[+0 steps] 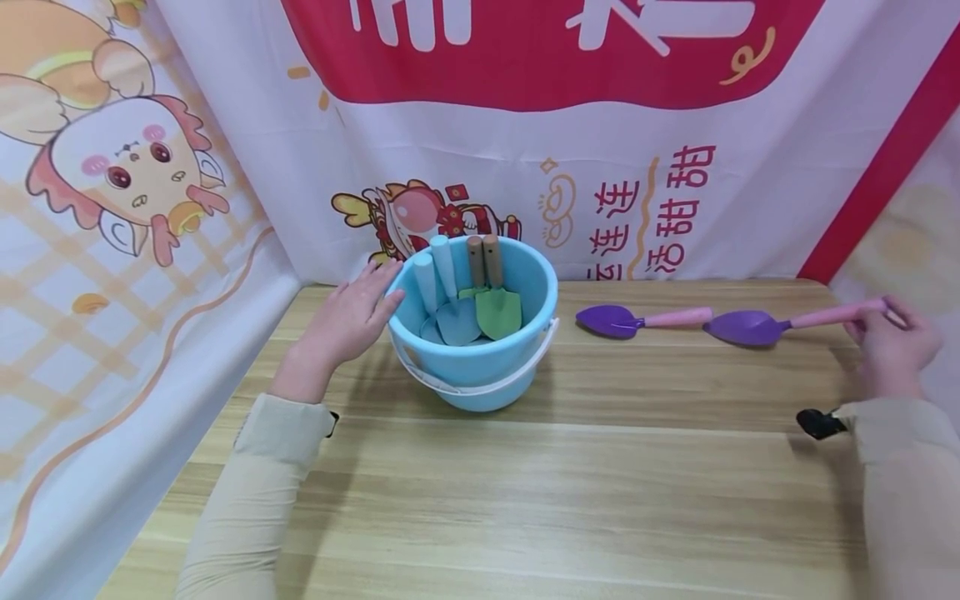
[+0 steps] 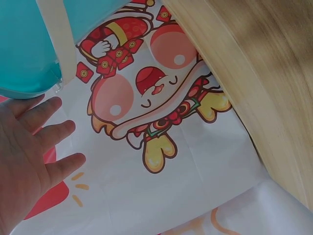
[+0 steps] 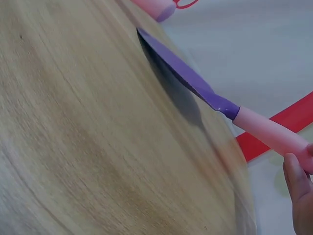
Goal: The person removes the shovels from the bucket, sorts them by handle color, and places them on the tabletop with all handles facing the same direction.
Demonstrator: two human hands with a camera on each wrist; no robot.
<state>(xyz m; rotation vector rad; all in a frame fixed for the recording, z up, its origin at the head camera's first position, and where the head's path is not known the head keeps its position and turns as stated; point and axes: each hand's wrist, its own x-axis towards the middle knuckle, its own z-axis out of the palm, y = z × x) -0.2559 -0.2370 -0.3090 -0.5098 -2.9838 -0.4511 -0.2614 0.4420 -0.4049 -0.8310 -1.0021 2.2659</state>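
Observation:
A light blue bucket (image 1: 480, 400) with a white handle stands on the table. Inside it lean several small trowels: blue ones (image 1: 458, 322) with pale blue handles, and a green one (image 1: 498, 312) with a brown handle. My left hand (image 1: 352, 312) rests at the bucket's left rim, fingers fairly straight; the left wrist view shows them spread. At the far right, my right hand (image 1: 896, 342) pinches the end of the pink handle of a purple trowel (image 1: 746, 328). This trowel's blade is tilted over the tabletop in the right wrist view, its tip low. A second purple trowel (image 1: 611, 322) lies between it and the bucket.
The wooden table (image 1: 570, 517) extends toward me. Behind it hangs a white and red printed cloth (image 1: 510, 133), close to the bucket and trowels. Another patterned cloth (image 1: 187, 333) borders the left side.

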